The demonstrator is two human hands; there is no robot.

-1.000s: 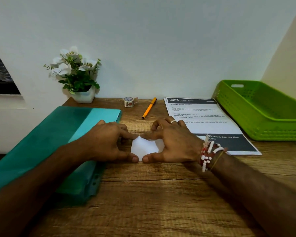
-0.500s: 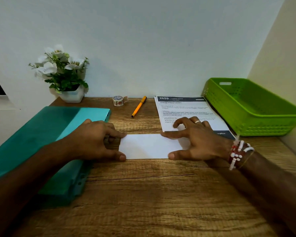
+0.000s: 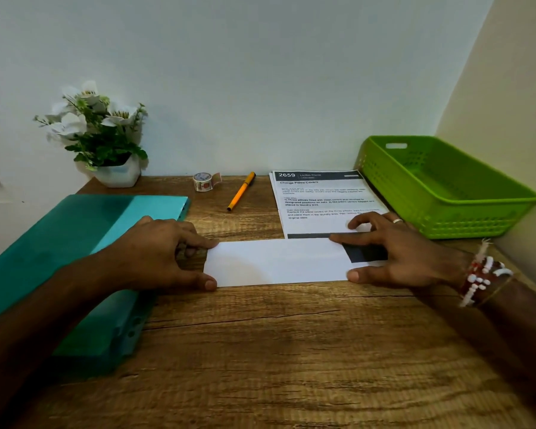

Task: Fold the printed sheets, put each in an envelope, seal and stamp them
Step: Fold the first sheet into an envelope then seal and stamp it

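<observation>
A folded white sheet [image 3: 276,261] lies flat as a long strip on the wooden table [image 3: 276,351]. My left hand [image 3: 158,252] presses its left end, thumb on the near corner and forefinger on the far corner. My right hand [image 3: 399,252] holds the right end the same way, where a dark printed band shows. A stack of printed sheets [image 3: 319,199] lies just behind, partly under my right fingers. A small roll of stamps [image 3: 203,181] stands near the wall. No envelope is in sight.
A teal plastic folder [image 3: 75,243] lies at the left under my left forearm. An orange pen [image 3: 241,191] rests behind the sheet. A green basket [image 3: 415,209] fills the right back corner. A white flower pot [image 3: 118,173] stands at the back left.
My hands have slid apart from the sheet's middle to its two ends, the right hand going furthest. The whole strip now shows between them.
</observation>
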